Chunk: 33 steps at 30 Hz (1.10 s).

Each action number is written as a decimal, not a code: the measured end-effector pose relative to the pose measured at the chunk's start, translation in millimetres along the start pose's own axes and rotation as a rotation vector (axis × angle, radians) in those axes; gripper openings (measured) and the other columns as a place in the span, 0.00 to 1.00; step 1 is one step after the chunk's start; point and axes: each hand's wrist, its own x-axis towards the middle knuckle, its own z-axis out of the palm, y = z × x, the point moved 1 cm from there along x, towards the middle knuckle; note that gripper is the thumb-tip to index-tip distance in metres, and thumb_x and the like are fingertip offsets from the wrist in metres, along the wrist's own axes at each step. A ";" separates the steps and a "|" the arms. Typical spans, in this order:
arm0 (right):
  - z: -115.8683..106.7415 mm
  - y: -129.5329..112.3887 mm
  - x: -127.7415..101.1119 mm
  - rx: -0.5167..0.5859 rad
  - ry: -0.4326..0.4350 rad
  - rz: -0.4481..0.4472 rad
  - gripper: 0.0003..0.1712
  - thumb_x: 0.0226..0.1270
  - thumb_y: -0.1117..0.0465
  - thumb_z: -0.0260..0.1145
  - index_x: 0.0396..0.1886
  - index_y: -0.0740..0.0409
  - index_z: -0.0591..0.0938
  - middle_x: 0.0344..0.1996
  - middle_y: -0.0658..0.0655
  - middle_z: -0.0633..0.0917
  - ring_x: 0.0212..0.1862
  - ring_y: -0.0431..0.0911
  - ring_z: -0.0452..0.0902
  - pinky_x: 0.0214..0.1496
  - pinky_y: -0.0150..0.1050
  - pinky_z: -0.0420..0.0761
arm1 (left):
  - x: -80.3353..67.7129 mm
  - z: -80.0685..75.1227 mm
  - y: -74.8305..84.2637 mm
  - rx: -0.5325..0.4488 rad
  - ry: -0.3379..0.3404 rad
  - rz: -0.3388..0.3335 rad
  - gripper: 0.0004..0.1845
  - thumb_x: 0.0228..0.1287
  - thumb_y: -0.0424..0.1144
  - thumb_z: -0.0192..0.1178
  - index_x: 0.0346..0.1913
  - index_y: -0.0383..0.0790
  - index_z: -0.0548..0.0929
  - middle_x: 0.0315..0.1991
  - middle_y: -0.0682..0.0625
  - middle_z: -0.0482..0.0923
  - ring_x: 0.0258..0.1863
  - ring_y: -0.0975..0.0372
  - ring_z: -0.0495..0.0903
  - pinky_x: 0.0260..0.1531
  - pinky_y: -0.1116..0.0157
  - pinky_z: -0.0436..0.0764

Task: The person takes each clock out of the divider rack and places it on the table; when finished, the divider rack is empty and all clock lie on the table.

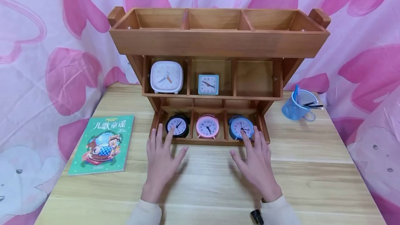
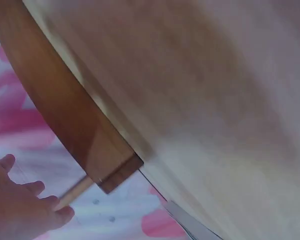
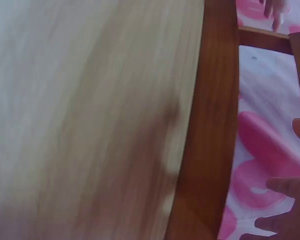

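A three-tier wooden shelf (image 1: 218,42) stands at the back of the light wooden table (image 1: 312,169). Its bottom row holds a black round clock (image 1: 177,125), a pink round clock (image 1: 207,126) and a blue round clock (image 1: 240,127). The middle row has a white square clock (image 1: 166,76) and a small light-blue square clock (image 1: 208,84). My left hand (image 1: 162,153) lies flat on the table with straight fingers, its index fingertip at the black clock. My right hand (image 1: 254,155) lies flat too, fingertips at the blue clock. Both wrist views are blurred, showing fingers (image 2: 20,205) and fingers (image 3: 290,210) beside brown wood.
A green picture book (image 1: 101,145) lies on the table's left side. A blue cup with pens (image 1: 297,105) stands to the right of the shelf. The shelf's top tier and middle-right compartment hold nothing. Pink heart-patterned cloth hangs behind and beside the table.
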 end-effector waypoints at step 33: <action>11.2 16.5 69.4 0.046 0.022 0.094 0.34 0.55 0.50 0.69 0.60 0.60 0.76 0.60 0.71 0.70 0.52 0.65 0.73 0.51 0.64 0.77 | 57.7 -20.8 -80.1 -0.386 -0.311 -0.339 0.29 0.74 0.43 0.50 0.75 0.55 0.59 0.72 0.36 0.58 0.62 0.40 0.70 0.48 0.54 0.82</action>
